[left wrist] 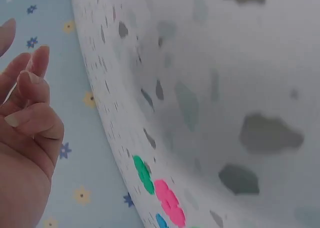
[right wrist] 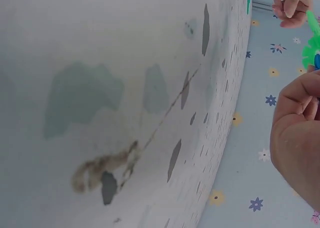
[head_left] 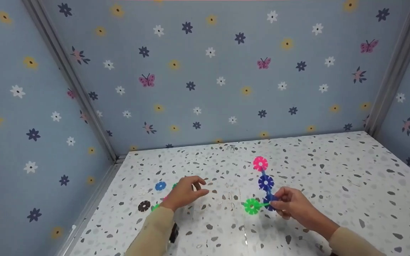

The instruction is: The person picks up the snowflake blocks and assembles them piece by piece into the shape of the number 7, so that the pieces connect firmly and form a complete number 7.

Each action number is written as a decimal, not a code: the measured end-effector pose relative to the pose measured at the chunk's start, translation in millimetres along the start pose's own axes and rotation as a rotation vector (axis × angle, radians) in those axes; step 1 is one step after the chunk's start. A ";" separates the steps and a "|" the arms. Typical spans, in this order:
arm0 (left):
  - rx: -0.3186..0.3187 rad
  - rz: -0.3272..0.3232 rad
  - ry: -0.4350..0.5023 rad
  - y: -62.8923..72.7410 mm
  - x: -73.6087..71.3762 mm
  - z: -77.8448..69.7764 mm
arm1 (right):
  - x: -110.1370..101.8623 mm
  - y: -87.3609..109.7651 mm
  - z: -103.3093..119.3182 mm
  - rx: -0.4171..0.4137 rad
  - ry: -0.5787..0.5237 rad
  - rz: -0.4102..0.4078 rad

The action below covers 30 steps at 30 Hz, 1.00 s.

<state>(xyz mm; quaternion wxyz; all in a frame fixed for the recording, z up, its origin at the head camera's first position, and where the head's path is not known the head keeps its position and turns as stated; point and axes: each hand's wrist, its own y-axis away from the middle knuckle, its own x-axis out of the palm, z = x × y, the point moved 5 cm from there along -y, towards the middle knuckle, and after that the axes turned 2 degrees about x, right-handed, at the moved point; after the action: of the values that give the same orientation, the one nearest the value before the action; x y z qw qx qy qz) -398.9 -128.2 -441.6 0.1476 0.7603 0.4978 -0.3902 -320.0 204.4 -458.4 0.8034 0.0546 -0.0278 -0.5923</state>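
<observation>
My right hand (head_left: 294, 206) pinches a dark blue notched plastic disc (head_left: 268, 207) at the near end of a joined chain. From it the chain runs away through blue pieces and another dark blue disc (head_left: 262, 184) to a pink disc (head_left: 256, 164). A bright green disc (head_left: 248, 208) juts out to the left, joined by a green piece. Left of the chain, my left hand (head_left: 183, 193) hovers over the table with fingers loosely bent, holding nothing. In the right wrist view, the green disc (right wrist: 310, 50) shows above the right hand's fingers.
Loose discs lie around the left hand on the speckled white table (head_left: 222, 220): a light blue disc (head_left: 157, 186), a black disc (head_left: 141, 207), a pink disc (left wrist: 167, 200) and green ones, partly hidden. Flowered panels (head_left: 226, 71) stand behind and at both sides.
</observation>
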 end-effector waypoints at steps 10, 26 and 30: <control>-0.217 -0.044 -0.098 7.7 -35.0 53.4 | -2.5 -1.1 -1.6 0.014 -0.006 0.001; -0.415 -0.087 -0.155 3.4 -39.8 92.2 | -5.8 -2.5 -2.7 0.032 -0.006 -0.008; -0.418 -0.086 -0.167 1.7 -38.4 94.4 | -5.8 -4.6 -3.3 0.033 -0.003 -0.014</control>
<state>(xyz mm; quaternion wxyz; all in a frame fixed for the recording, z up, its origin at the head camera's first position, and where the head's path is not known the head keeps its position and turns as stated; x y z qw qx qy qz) -447.2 -211.4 -475.0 0.3258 0.6562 0.5859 -0.3463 -325.8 208.8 -462.1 0.7980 0.0672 -0.0384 -0.5976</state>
